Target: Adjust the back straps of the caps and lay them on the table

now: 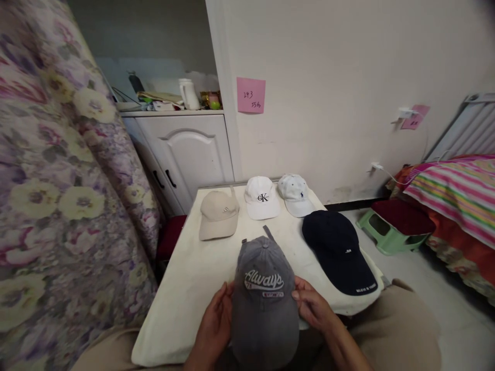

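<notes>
A grey baseball cap (264, 309) with "Always" lettering is held at the table's near edge, brim toward me and back strap sticking up. My left hand (216, 317) grips its left side, the fingertips partly behind it. On the right side, my right hand (311, 303) pinches the cap where brim and crown meet. Beyond it lie a beige cap (219, 214), a white cap with "CK" letters (262, 198) and a pale blue cap (295, 195). A dark navy cap (338, 247) rests at the right, its brim angled toward the near right corner.
The cream-covered table (185, 281) stands against the wall. A floral curtain (73, 196) hangs at the left, beside a white cabinet (193, 149) with a white jug (189, 94) on it. At the right are a green stool (386, 239) and a bed with a striped cover (456, 188).
</notes>
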Motion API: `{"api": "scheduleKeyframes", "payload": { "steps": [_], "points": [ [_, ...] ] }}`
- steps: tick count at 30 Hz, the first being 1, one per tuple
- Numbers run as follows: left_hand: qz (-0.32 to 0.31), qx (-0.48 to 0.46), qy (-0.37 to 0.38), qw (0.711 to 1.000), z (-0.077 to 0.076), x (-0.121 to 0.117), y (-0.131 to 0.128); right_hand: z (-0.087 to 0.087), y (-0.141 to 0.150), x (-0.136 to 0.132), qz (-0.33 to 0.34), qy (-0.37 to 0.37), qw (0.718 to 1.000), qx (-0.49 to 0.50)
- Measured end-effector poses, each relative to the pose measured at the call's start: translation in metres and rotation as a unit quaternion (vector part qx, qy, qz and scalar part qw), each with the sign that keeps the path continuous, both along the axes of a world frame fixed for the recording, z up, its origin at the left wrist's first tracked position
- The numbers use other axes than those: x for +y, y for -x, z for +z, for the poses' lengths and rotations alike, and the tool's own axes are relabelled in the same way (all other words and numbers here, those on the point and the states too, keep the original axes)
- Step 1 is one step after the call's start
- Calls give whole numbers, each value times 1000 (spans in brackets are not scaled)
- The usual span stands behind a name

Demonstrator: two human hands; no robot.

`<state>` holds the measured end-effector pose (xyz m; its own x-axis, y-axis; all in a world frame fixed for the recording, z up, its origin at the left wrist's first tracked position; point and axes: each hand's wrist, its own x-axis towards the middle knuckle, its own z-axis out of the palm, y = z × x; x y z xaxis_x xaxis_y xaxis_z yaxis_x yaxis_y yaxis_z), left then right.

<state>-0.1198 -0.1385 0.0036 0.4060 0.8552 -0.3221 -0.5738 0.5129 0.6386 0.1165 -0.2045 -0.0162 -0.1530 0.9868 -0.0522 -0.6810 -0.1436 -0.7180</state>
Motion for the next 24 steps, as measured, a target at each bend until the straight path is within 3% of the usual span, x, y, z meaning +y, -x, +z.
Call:
{"api": "scheduleKeyframes", "payload": {
  "steps": [4,9,14,19,24],
  "points": [
    [-62,-3,49,997,15,8,-6,-2,-2,-1,37,0,999,8],
    [-71,1,39,997,16,-3,-19,0,2,8,-49,45,998,17],
    [-37,9,31,999,16,-8,-17,-1,4,13,-94,61,994,-9],
    [-4,-10,-49,999,35,-4,-10,-2,5,11,-82,84,993,-34],
    [-28,-1,-69,997,55,-4,-4,17,1,5,-146,48,988,-4]
  ]
}}
